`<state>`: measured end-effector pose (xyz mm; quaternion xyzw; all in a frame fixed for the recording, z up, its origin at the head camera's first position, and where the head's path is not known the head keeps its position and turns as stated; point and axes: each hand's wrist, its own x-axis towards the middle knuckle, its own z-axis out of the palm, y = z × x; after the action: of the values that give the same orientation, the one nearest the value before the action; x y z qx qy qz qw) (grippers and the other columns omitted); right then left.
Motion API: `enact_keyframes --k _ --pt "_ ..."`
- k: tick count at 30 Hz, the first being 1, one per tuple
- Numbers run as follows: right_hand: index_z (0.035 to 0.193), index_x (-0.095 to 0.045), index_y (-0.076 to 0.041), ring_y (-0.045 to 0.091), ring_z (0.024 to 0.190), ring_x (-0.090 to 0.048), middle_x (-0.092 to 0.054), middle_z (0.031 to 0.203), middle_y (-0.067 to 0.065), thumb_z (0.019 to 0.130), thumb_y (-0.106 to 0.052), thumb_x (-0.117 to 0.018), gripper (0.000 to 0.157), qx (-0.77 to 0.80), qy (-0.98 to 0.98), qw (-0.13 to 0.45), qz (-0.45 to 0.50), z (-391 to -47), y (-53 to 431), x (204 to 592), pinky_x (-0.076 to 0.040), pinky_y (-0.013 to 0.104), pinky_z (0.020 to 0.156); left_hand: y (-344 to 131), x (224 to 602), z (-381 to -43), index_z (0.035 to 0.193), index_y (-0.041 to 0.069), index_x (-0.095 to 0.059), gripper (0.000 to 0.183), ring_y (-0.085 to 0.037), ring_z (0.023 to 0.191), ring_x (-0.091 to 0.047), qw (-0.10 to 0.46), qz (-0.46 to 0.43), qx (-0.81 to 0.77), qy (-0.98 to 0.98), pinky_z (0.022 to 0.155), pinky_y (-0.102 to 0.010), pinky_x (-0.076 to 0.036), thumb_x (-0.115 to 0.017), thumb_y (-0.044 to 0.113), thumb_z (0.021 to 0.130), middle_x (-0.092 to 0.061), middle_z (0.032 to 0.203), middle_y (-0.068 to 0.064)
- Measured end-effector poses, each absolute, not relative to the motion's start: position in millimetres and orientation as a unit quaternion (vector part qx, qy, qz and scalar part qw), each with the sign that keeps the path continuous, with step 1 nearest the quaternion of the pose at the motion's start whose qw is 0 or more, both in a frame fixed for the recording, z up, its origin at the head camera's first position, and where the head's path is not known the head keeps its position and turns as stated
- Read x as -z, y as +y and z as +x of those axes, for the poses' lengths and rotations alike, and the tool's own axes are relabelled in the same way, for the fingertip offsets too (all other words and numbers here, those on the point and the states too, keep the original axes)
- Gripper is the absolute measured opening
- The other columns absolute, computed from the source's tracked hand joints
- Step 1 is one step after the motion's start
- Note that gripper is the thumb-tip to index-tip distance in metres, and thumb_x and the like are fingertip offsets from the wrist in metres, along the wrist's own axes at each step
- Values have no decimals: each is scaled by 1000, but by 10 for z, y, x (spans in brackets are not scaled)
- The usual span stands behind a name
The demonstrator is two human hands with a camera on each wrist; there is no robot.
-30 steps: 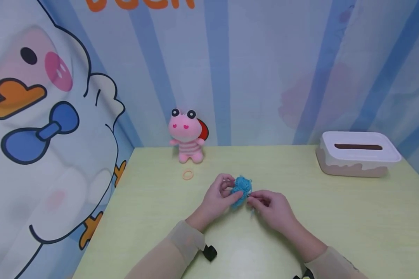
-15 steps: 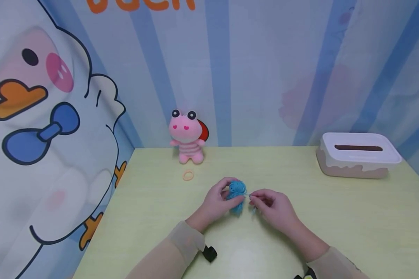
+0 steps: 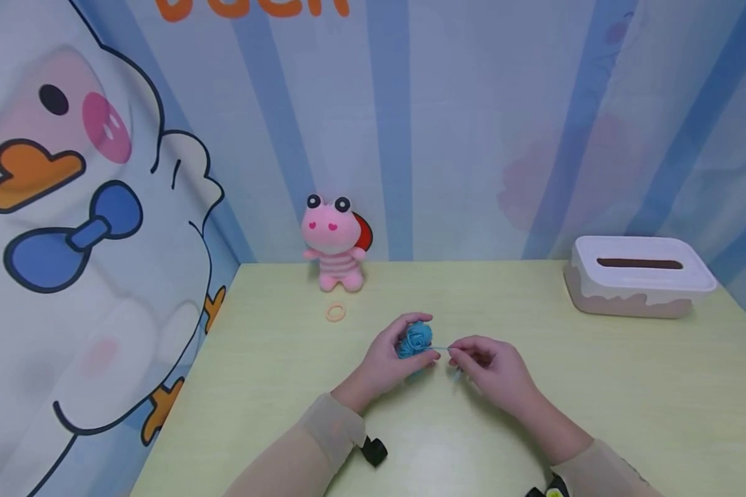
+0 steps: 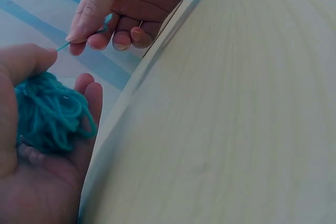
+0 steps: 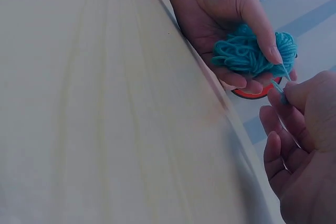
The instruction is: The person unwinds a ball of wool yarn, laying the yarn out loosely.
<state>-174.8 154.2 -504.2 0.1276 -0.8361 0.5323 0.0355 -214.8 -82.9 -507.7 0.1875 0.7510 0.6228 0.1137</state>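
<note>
A small bundle of blue yarn (image 3: 416,338) lies in my left hand (image 3: 388,355), with fingers curled behind it and the thumb across its front. In the left wrist view the yarn bundle (image 4: 52,113) shows loose loops. My right hand (image 3: 497,369) pinches the strand's end between thumb and forefinger, and a short tail hangs below the pinch. Between the two hands a thin length of yarn (image 3: 440,348) runs straight. The right wrist view shows the left thumb pressing on the bundle (image 5: 244,53) where the strand leaves it.
At the back of the table (image 3: 273,386) stands a pink plush toy (image 3: 332,241). An orange ring (image 3: 336,313) lies in front of it. A white and brown tissue box (image 3: 640,279) sits at the back right. A printed curtain (image 3: 460,138) hangs behind the table.
The yarn bundle has turned and shifted slightly left in my left hand. My right hand has moved a little right, so a longer strand shows between the hands.
</note>
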Motion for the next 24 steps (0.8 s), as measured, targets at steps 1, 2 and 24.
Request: enact_keyframes --k 1,2,24 --pt "112 -81 -4 9 76 -70 -83 93 5 105 -14 -76 13 -532 -836 38 130 -1750 1543 5041 -56 21 65 -826 5077 -2147 153 20 -57 60 -13 109 -68 120 188 -631 743 101 -27 -60 -84 18 99 -70 130 -12" --pt "112 -82 -5 9 76 -70 -83 93 5 105 -13 -76 13 -531 -836 39 132 -1751 1543 5041 -56 21 65 -826 5071 -2144 152 16 -56 59 -14 108 -69 129 189 -640 733 101 -27 -61 -83 16 100 -69 133 -14" --pt "115 -81 -8 7 82 -71 -83 97 4 106 -20 -75 16 -506 -856 37 98 -1791 1708 4969 -59 20 73 -861 5068 -2149 156 3 -40 56 -18 98 -76 180 205 -701 659 90 -33 -69 -67 5 108 -60 132 -36"
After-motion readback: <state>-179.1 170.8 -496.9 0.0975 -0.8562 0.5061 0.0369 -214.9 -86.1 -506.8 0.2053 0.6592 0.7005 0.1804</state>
